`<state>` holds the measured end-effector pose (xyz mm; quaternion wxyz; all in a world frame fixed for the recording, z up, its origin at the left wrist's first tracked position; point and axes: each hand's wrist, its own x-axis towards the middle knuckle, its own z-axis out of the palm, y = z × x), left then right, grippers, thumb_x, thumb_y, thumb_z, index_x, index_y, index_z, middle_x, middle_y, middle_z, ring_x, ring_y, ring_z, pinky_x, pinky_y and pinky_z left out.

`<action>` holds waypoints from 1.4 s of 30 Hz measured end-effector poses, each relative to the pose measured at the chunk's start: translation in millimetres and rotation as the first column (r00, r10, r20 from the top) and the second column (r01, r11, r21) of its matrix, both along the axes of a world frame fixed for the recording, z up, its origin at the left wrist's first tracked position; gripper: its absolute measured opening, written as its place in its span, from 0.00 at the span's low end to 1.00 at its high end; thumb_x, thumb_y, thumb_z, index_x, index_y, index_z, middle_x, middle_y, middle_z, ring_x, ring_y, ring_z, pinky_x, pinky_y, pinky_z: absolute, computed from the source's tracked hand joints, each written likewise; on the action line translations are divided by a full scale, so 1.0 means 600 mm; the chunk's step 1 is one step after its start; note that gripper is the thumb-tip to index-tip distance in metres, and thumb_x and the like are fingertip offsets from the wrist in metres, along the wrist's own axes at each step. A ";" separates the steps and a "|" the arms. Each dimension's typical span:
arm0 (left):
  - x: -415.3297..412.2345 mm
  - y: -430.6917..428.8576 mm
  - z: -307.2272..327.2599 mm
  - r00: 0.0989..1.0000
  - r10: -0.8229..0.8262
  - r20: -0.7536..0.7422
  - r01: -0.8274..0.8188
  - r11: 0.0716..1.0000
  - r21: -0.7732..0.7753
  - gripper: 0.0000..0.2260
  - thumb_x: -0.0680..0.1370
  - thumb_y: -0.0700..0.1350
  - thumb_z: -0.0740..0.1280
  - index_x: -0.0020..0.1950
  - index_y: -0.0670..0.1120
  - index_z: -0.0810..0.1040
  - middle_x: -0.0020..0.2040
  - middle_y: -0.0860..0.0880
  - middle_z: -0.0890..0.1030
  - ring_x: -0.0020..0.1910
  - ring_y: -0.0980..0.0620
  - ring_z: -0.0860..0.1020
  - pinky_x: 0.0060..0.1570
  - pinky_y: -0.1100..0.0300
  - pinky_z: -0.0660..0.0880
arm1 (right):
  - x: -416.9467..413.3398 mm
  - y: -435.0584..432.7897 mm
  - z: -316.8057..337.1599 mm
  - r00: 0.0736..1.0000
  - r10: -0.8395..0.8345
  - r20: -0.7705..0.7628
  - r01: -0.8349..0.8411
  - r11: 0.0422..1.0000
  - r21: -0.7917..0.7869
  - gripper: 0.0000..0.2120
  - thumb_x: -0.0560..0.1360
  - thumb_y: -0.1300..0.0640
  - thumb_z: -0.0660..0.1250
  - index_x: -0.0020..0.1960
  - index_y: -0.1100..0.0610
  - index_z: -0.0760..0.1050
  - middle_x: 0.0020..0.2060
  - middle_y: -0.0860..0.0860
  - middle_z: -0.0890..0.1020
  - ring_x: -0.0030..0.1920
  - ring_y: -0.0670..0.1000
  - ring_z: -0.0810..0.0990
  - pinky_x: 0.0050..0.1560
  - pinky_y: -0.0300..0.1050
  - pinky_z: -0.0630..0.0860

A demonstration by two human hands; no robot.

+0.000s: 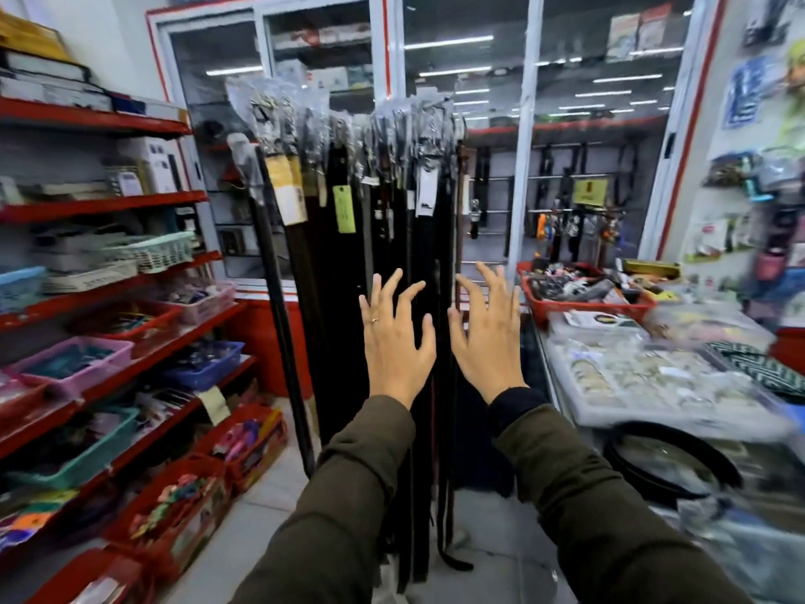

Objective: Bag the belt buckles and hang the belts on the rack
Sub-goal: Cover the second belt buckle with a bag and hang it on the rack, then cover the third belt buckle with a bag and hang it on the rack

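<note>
The fingers of the left hand are spread wide and slightly curled, holding nothing; a thin ring sits on one of them. The right hand is the same, splayed and empty. Both hover in front of the lower half of the hanging dark leather belts, seemingly to gather or straighten the straps so they fall together; whether any fingertip touches a strap cannot be told.

The belts hang in a dense curtain from the metal display rack, their buckles at the top wrapped in clear plastic bags, which probably keeps the metal from scuffing. So these look bagged and hung already.

To the right of the belts, on the glass tabletop, a coiled black belt lies flat, likely waiting its turn.

Paper tags dangle among the belts: a yellow-and-white one, a green one, a white one. Their print is too blurred to read.
</note>
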<state>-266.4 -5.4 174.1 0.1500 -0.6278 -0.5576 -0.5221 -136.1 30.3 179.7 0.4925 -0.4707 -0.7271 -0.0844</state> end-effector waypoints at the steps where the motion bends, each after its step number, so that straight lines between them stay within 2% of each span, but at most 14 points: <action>1: 0.018 0.002 -0.015 1.000 -0.018 -0.001 0.018 1.000 -0.017 0.19 0.82 0.48 0.63 0.73 0.50 0.71 0.79 0.50 0.63 0.83 0.47 0.50 0.81 0.47 0.44 | 0.019 -0.002 -0.014 1.000 -0.023 0.014 0.023 1.000 -0.006 0.20 0.81 0.53 0.60 0.73 0.52 0.68 0.78 0.53 0.64 0.82 0.58 0.55 0.80 0.64 0.52; 7: 0.115 0.021 -0.091 0.990 -0.137 -0.036 0.132 0.984 -0.118 0.19 0.82 0.48 0.61 0.73 0.50 0.70 0.80 0.50 0.62 0.83 0.47 0.51 0.81 0.44 0.45 | 0.130 -0.009 -0.095 0.976 -0.186 0.114 0.197 0.976 -0.097 0.21 0.81 0.53 0.61 0.74 0.53 0.67 0.80 0.54 0.60 0.82 0.58 0.52 0.80 0.65 0.50; 12: 0.198 0.038 -0.156 0.966 -0.249 -0.075 0.228 0.949 -0.218 0.19 0.83 0.48 0.60 0.75 0.51 0.68 0.80 0.49 0.62 0.83 0.47 0.51 0.81 0.42 0.47 | 0.237 -0.023 -0.173 0.922 -0.292 0.253 0.347 0.914 -0.209 0.24 0.82 0.51 0.57 0.77 0.51 0.62 0.81 0.54 0.57 0.83 0.58 0.49 0.81 0.64 0.48; 16: 0.267 0.043 -0.214 0.930 -0.351 -0.114 0.297 0.895 -0.332 0.20 0.83 0.49 0.59 0.76 0.49 0.68 0.81 0.48 0.61 0.83 0.46 0.50 0.81 0.42 0.46 | 0.326 -0.039 -0.233 0.884 -0.357 0.302 0.443 0.844 -0.302 0.23 0.80 0.57 0.60 0.75 0.52 0.65 0.80 0.54 0.61 0.82 0.61 0.53 0.79 0.67 0.49; 19: 0.317 0.047 -0.256 0.885 -0.441 -0.151 0.326 0.816 -0.478 0.22 0.84 0.50 0.58 0.78 0.47 0.65 0.82 0.47 0.59 0.83 0.45 0.49 0.81 0.46 0.39 | 0.387 -0.052 -0.274 0.846 -0.404 0.349 0.526 0.742 -0.416 0.29 0.76 0.66 0.63 0.75 0.53 0.67 0.79 0.55 0.63 0.82 0.60 0.54 0.79 0.68 0.47; 21: 0.351 0.054 -0.280 0.844 -0.517 -0.142 0.356 0.738 -0.573 0.24 0.83 0.52 0.58 0.79 0.48 0.63 0.82 0.47 0.58 0.83 0.46 0.48 0.80 0.48 0.37 | 0.426 -0.058 -0.294 0.820 -0.422 0.387 0.571 0.656 -0.493 0.33 0.74 0.68 0.63 0.77 0.53 0.64 0.80 0.53 0.63 0.82 0.59 0.52 0.79 0.67 0.45; 25: 0.418 0.068 -0.310 0.748 -0.642 -0.167 0.344 0.590 -0.730 0.30 0.83 0.58 0.57 0.81 0.47 0.58 0.83 0.48 0.58 0.83 0.48 0.48 0.80 0.48 0.41 | 0.480 -0.061 -0.319 0.777 -0.354 0.520 0.627 0.494 -0.602 0.32 0.79 0.61 0.63 0.80 0.54 0.56 0.80 0.52 0.61 0.83 0.59 0.50 0.79 0.66 0.46; 28: 0.461 0.074 -0.315 0.640 -0.729 -0.244 0.277 0.514 -0.812 0.34 0.82 0.61 0.56 0.82 0.44 0.55 0.82 0.46 0.59 0.83 0.47 0.50 0.81 0.48 0.44 | 0.507 -0.052 -0.332 0.737 -0.284 0.613 0.670 0.428 -0.607 0.31 0.81 0.58 0.62 0.81 0.53 0.54 0.80 0.51 0.62 0.83 0.59 0.50 0.78 0.69 0.42; 31: 0.491 0.085 -0.318 0.584 -0.757 -0.293 0.201 0.485 -0.851 0.38 0.80 0.65 0.57 0.82 0.43 0.54 0.82 0.45 0.59 0.82 0.46 0.52 0.81 0.46 0.46 | 0.525 -0.041 -0.332 0.725 -0.223 0.651 0.670 0.443 -0.595 0.26 0.80 0.59 0.64 0.76 0.52 0.64 0.75 0.51 0.69 0.82 0.58 0.53 0.75 0.72 0.35; 33: 0.504 0.092 -0.320 0.591 -0.750 -0.298 0.166 0.475 -0.864 0.39 0.79 0.65 0.59 0.81 0.42 0.56 0.80 0.43 0.62 0.81 0.44 0.57 0.80 0.45 0.48 | 0.530 -0.034 -0.324 0.728 -0.218 0.650 0.661 0.476 -0.580 0.19 0.79 0.60 0.64 0.69 0.52 0.71 0.68 0.52 0.76 0.80 0.56 0.60 0.74 0.70 0.29; 36: 0.510 0.097 -0.317 0.632 -0.711 -0.306 0.168 0.512 -0.842 0.28 0.81 0.59 0.61 0.74 0.43 0.68 0.72 0.40 0.72 0.71 0.40 0.70 0.77 0.44 0.56 | 0.536 -0.029 -0.320 0.751 -0.225 0.621 0.629 0.531 -0.568 0.13 0.78 0.60 0.63 0.60 0.50 0.79 0.58 0.50 0.81 0.70 0.53 0.74 0.63 0.58 0.12; 38: 0.500 0.098 -0.315 0.644 -0.701 -0.306 0.187 0.532 -0.825 0.21 0.82 0.55 0.61 0.69 0.42 0.72 0.67 0.40 0.75 0.66 0.39 0.74 0.75 0.45 0.59 | 0.539 -0.025 -0.326 0.763 -0.211 0.610 0.603 0.571 -0.557 0.11 0.78 0.58 0.63 0.56 0.50 0.81 0.53 0.49 0.83 0.66 0.52 0.77 0.58 0.54 0.08; 40: 0.480 0.098 -0.318 0.668 -0.687 -0.288 0.221 0.551 -0.805 0.17 0.82 0.52 0.61 0.64 0.42 0.75 0.63 0.41 0.77 0.63 0.39 0.76 0.74 0.46 0.61 | 0.535 -0.022 -0.327 0.792 -0.167 0.587 0.554 0.600 -0.576 0.09 0.78 0.56 0.64 0.55 0.50 0.81 0.52 0.50 0.85 0.63 0.53 0.79 0.65 0.54 0.13; 42: 0.455 0.098 -0.320 0.703 -0.658 -0.270 0.254 0.587 -0.768 0.14 0.80 0.51 0.61 0.57 0.42 0.77 0.57 0.42 0.78 0.58 0.39 0.77 0.71 0.47 0.64 | 0.527 -0.015 -0.327 0.837 -0.099 0.539 0.476 0.619 -0.625 0.09 0.77 0.54 0.66 0.56 0.51 0.81 0.52 0.52 0.86 0.61 0.56 0.81 0.77 0.55 0.31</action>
